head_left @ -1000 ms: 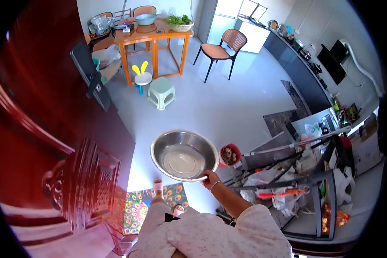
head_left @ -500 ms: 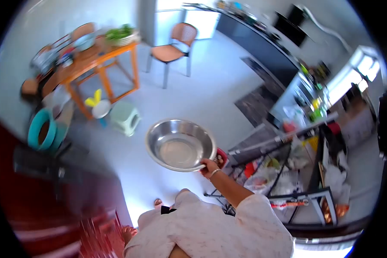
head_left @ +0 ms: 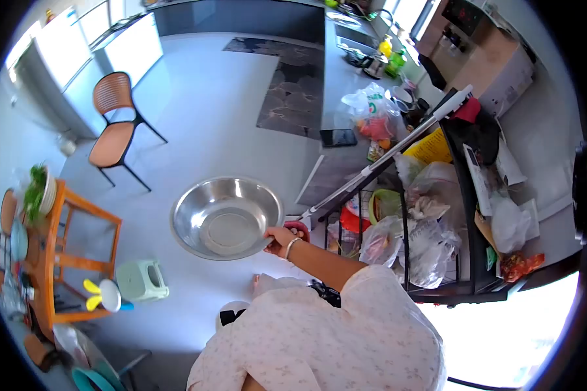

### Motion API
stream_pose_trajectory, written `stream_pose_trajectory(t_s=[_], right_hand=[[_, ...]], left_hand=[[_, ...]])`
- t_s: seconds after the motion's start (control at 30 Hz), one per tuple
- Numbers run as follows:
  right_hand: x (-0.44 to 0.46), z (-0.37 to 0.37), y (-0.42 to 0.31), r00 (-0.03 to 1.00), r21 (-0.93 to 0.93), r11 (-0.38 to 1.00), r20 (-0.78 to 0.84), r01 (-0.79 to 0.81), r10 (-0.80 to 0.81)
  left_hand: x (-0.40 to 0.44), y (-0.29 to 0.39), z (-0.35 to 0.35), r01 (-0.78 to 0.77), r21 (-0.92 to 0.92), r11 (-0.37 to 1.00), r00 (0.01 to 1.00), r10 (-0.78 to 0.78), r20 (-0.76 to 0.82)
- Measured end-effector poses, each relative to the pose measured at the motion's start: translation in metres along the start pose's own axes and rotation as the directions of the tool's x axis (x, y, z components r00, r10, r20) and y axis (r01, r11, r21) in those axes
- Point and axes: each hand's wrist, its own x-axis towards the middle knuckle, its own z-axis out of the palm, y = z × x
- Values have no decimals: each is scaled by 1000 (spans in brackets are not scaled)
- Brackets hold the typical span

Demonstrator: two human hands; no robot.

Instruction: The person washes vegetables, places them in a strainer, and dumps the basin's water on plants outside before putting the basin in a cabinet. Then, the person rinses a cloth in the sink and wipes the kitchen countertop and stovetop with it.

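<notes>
My right hand (head_left: 279, 241) pinches the near right rim of a wide stainless steel basin (head_left: 231, 225). The basin is held out in front of me above the floor, its inside facing up and bare. A bracelet circles my right wrist. Just past that hand, low down, a red container (head_left: 298, 231) shows partly, with small round things in it that I cannot make out. My left hand is out of view; only a bit of the left arm shows at the bottom edge.
Right of me stands a black wire rack (head_left: 404, 228) full of plastic bags, with a white pole (head_left: 384, 156) slanting along it. A phone (head_left: 338, 137) lies on the counter's end. Left are a chair (head_left: 111, 146), a wooden table (head_left: 55, 260) and a green stool (head_left: 141, 280).
My view has swung to the right, bringing the rack and counter closer. The basin stays in my right hand. At the lower left, the red surface and my left hand have left the view.
</notes>
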Motion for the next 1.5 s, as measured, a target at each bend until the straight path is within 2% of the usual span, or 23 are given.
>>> stream_pose_trajectory(t_s=[0.1,0.27,0.37,0.4,0.43,0.5,0.53,0.57,0.6,0.63,0.67,0.73,0.87,0.93,0.97,1.03,1.07,1.13,1.17,1.3,1.37,1.43,1.5], right_hand=[[10,28,-38,997,61,998,-75,36,-31],[54,49,-86,998,122,992,51,16,-22],[75,69,-120,997,124,990,-33,72,-68],[84,73,-130,987,72,989,-99,132,-124],[89,74,-147,991,40,996,-108,84,-80],[104,89,-172,952,104,964,-216,245,-218],[102,98,-190,941,57,970,-261,237,-214],[100,103,-207,948,4,973,-230,229,-222],[109,104,-221,944,31,964,-212,264,-252],[117,105,-229,939,65,953,-200,296,-278],[120,114,-238,940,75,954,-211,289,-268],[120,135,-259,918,153,928,-265,341,-294],[149,137,-288,913,278,893,-308,355,-267],[156,140,-309,907,289,891,-344,350,-244],[161,139,-322,903,294,892,-362,344,-229],[184,124,-351,898,269,896,-364,354,-245],[194,117,-364,894,236,901,-360,364,-267],[207,114,-394,883,229,891,-366,392,-294],[211,115,-409,872,213,887,-378,410,-312],[235,109,-474,899,187,906,-304,380,-315],[237,113,-506,910,169,914,-265,369,-318],[252,111,-531,900,118,915,-267,387,-346],[259,110,-559,911,114,919,-224,378,-347]], left_hand=[[25,60,53,21,84,996,999,-24,36],[75,143,109,24,207,978,995,-44,93],[123,190,127,9,266,964,989,-48,141],[136,210,141,-20,291,956,983,-34,180],[155,232,147,-85,317,945,969,4,248],[203,271,158,-265,357,896,908,108,404],[199,303,187,-92,217,972,958,27,284],[176,344,229,-117,177,977,959,65,276],[206,382,248,-29,67,997,888,-5,459],[151,424,309,-259,275,926,918,147,369],[125,459,353,-283,235,930,913,186,363],[107,519,420,-437,299,848,831,253,496],[44,598,556,-562,238,792,683,282,674],[19,619,615,-526,183,831,593,204,779],[3,627,642,-523,191,831,596,196,779],[-20,637,695,-529,169,832,437,97,894],[-23,637,714,-535,177,826,435,89,896],[-28,643,758,-580,211,787,342,-1,940],[-29,647,777,-590,215,778,334,-7,942],[-31,647,848,-497,419,760,515,-130,847],[-11,648,872,-269,492,828,569,-275,775],[-4,647,897,-175,516,838,635,-305,710],[1,651,924,-210,500,840,659,-256,707]])
